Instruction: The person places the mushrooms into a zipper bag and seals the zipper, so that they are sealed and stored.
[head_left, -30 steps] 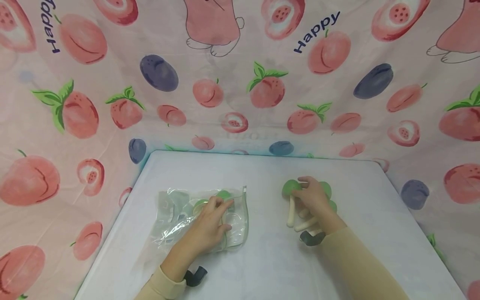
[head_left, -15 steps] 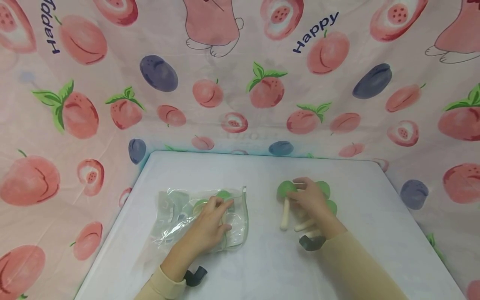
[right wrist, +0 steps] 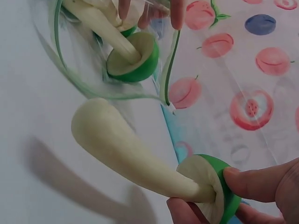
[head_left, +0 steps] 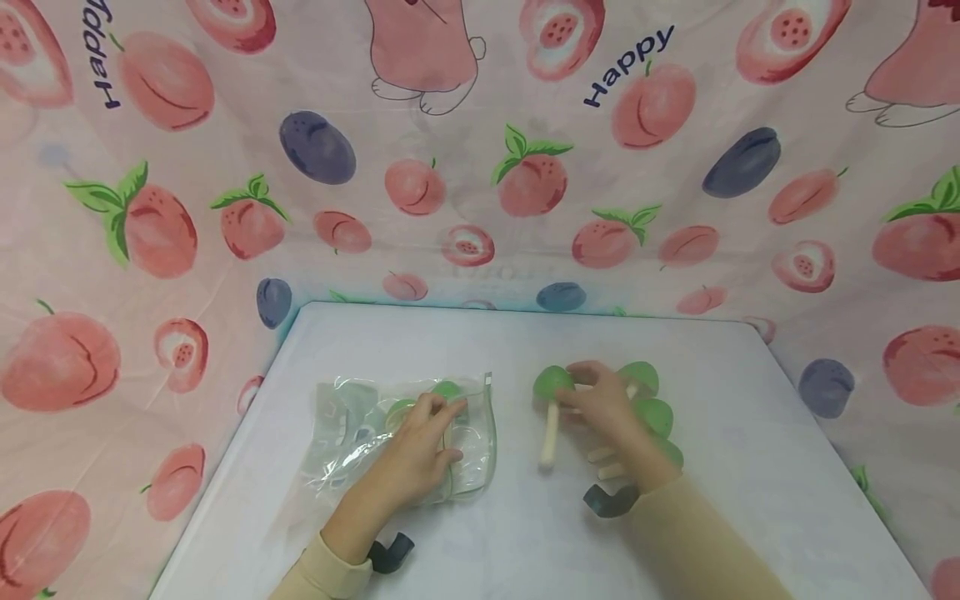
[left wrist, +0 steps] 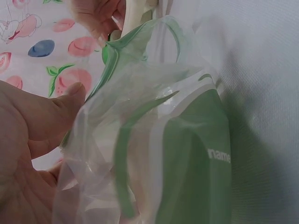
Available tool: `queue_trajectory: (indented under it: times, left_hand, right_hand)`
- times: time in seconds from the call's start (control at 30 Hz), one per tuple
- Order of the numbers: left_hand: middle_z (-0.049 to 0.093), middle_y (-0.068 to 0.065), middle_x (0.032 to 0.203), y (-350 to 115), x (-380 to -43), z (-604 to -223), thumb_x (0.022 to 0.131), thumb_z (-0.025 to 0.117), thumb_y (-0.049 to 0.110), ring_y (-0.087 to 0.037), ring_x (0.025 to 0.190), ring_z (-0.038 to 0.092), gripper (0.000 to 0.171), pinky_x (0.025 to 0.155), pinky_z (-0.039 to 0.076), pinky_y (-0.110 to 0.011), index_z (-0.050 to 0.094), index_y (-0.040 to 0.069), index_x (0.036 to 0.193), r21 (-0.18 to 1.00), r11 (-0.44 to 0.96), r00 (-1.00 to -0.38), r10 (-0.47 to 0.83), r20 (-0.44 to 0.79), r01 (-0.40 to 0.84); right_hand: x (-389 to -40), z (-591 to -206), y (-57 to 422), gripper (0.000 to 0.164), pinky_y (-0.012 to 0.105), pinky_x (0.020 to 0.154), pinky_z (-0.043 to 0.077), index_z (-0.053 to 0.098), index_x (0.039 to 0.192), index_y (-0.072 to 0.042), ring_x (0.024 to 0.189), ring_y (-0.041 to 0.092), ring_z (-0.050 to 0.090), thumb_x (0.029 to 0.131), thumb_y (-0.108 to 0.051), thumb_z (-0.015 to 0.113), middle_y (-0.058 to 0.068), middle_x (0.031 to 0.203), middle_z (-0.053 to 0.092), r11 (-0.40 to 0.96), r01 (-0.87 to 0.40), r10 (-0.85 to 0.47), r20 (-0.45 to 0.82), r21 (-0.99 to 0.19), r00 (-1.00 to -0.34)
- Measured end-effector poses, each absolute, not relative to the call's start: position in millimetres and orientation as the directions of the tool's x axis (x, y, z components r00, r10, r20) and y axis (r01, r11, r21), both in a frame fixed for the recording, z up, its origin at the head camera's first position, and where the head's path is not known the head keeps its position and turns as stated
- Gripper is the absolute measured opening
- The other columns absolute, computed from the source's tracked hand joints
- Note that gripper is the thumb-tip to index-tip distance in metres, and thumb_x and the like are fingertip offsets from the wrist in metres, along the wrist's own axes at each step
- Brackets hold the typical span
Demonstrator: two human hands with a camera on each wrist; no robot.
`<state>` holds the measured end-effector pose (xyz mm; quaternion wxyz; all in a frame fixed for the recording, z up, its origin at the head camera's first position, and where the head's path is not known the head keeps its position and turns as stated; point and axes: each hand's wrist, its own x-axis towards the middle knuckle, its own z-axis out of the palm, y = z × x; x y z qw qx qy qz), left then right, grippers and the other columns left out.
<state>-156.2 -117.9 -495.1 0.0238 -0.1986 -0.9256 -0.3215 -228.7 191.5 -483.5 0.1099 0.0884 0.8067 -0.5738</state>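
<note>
In the head view my right hand (head_left: pixel 600 400) pinches a toy mushroom (head_left: pixel 551 408) by its green cap, the pale stem hanging toward me. The right wrist view shows thumb and fingers on the cap (right wrist: pixel 231 193), with the thick stem (right wrist: pixel 135 158) pointing at the bag's mouth. My left hand (head_left: pixel 420 450) holds the upper lip of a clear zip bag (head_left: pixel 337 433) with a green rim, lifting it so the mouth gapes. Inside the bag lie green-capped mushrooms (right wrist: pixel 133 58). The left thumb (left wrist: pixel 72 100) lies along the rim in the left wrist view.
More green-capped mushrooms (head_left: pixel 652 415) lie right of and partly beneath my right hand. Both wrists carry black camera mounts (head_left: pixel 392 552). A fruit-printed cloth (head_left: pixel 480 167) hangs around the back and sides of the white table (head_left: pixel 517 542).
My right hand has moved left with the mushroom, away from the pile and closer to the bag, uncovering more caps. The left hand and the bag stay where they were.
</note>
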Motion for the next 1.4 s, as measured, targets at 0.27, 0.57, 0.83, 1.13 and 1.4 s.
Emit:
queue_trajectory:
  times: [0.27,0.57,0.83,1.13,1.4]
  left_hand:
    - [0.052,-0.010,0.139,-116.9,-155.5,-493.6,0.092,0.084,0.009,-0.025,0.119,0.058,0.069,0.102,0.056,-0.046,0.056,0.013,0.155,0.585,0.721,-0.924,0.348,0.157,0.371]
    - [0.052,-0.010,0.140,-116.6,-155.3,-493.1,0.092,0.084,0.009,-0.027,0.121,0.058,0.069,0.104,0.055,-0.048,0.056,0.013,0.155,0.591,0.718,-0.925,0.347,0.154,0.368]
    - [0.052,-0.011,0.142,-116.8,-155.5,-494.1,0.092,0.084,0.010,-0.029,0.124,0.059,0.069,0.105,0.056,-0.049,0.056,0.014,0.155,0.584,0.724,-0.926,0.342,0.158,0.367]
    - [0.053,-0.012,0.142,-117.6,-156.1,-495.1,0.091,0.085,0.011,-0.030,0.123,0.060,0.070,0.104,0.056,-0.048,0.056,0.014,0.155,0.575,0.726,-0.923,0.345,0.172,0.378]
    - [0.052,-0.012,0.142,-117.9,-156.2,-495.7,0.091,0.085,0.011,-0.030,0.124,0.059,0.070,0.105,0.056,-0.049,0.057,0.014,0.154,0.576,0.722,-0.921,0.348,0.178,0.384]
  right_hand:
    - [-221.2,-487.8,176.8,0.059,0.040,0.088,0.067,0.052,0.150,-0.002,0.102,0.028,0.078,0.097,-0.008,0.077,0.025,0.159,0.051,0.238,0.257,0.005,-0.263,-0.937,-0.965]
    - [-214.2,-490.3,161.1,0.060,0.040,0.086,0.067,0.052,0.150,-0.002,0.099,0.023,0.077,0.095,-0.006,0.077,0.024,0.156,0.053,0.148,0.233,0.011,-0.234,-0.961,-0.972]
    - [-207.2,-496.6,145.3,0.059,0.037,0.082,0.067,0.053,0.149,-0.003,0.102,0.027,0.078,0.095,-0.005,0.077,0.024,0.157,0.053,0.138,0.195,0.023,-0.194,-0.971,-0.981]
    - [-197.8,-501.5,125.6,0.063,0.037,0.084,0.067,0.050,0.151,-0.001,0.110,0.035,0.077,0.095,-0.004,0.078,0.023,0.157,0.052,0.054,0.167,0.088,-0.162,-0.984,-0.983]
    - [-188.5,-511.4,113.0,0.060,0.033,0.082,0.067,0.052,0.149,-0.003,0.112,0.036,0.076,0.094,-0.003,0.077,0.019,0.157,0.053,0.020,0.143,0.162,-0.138,-0.990,-0.977]
